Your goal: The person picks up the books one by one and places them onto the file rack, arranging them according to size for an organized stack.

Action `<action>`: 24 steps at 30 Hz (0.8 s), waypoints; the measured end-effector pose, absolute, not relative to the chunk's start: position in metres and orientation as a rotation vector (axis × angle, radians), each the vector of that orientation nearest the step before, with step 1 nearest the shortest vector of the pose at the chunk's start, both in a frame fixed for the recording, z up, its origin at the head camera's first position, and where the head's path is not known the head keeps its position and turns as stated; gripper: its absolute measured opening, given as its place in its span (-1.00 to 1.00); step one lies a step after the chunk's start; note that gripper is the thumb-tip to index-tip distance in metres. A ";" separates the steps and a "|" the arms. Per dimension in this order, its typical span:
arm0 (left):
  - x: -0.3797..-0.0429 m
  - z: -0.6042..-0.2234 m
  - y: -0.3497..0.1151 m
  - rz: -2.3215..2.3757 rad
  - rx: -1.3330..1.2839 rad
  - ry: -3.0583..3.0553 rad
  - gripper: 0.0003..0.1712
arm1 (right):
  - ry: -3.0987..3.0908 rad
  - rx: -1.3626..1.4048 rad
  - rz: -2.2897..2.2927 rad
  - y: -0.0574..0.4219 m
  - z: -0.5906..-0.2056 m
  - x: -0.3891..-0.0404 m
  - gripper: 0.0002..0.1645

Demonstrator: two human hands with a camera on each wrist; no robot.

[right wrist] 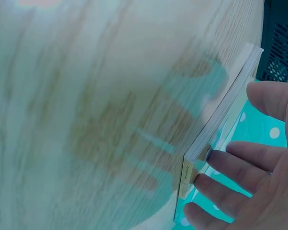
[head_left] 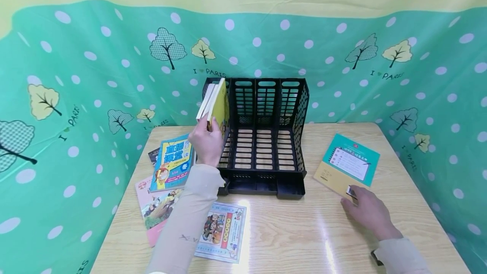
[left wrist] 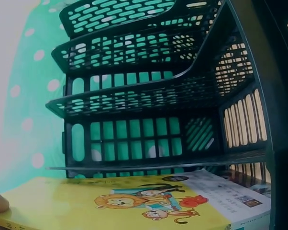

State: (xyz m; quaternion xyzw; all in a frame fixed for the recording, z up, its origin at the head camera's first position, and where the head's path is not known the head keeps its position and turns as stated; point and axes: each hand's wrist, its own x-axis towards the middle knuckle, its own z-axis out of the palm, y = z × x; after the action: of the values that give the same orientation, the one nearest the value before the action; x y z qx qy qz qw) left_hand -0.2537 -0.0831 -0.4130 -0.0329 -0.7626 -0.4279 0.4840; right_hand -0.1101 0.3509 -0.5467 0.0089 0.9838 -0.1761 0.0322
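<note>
While the left grip [head_left: 206, 145] pinched a yellow book [head_left: 220, 105] in the black rack's [head_left: 262, 174] leftmost slot, any twist might have snagged its corner; rightward, the right grip [head_left: 368, 211], loosely spread, touched a teal booklet [head_left: 359, 152] on the worktop [head_left: 283, 231], liable to skid, unpinched.

Head: from above the table's [head_left: 289, 231] near side, I look forward and down, far enough back to include both far corners. Left wrist: close up, turned sideways, facing the rack [head_left: 262, 174], which all views share. Right wrist: close, towards the right edge, sharing a book [right wrist: 223, 105] with head.
</note>
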 end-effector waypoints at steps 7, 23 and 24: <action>-0.260 -0.415 -0.081 -1.055 -0.026 -1.867 -0.84 | 3.055 0.052 -0.530 0.351 -0.548 -0.112 -0.20; -0.271 -0.426 -0.079 -1.062 0.012 -1.946 -0.88 | 2.846 0.514 -0.584 0.363 -0.534 -0.126 0.25; -0.272 -0.426 -0.079 -1.064 0.014 -1.953 -0.89 | 2.822 0.523 -0.583 0.363 -0.533 -0.127 0.27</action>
State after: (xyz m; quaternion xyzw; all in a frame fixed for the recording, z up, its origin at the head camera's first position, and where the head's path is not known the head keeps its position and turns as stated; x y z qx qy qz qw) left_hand -0.2724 -0.0790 -0.4263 0.0056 -0.7873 -0.4289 0.4429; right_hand -0.1273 0.3634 -0.5334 0.1776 0.9581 -0.1979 0.1061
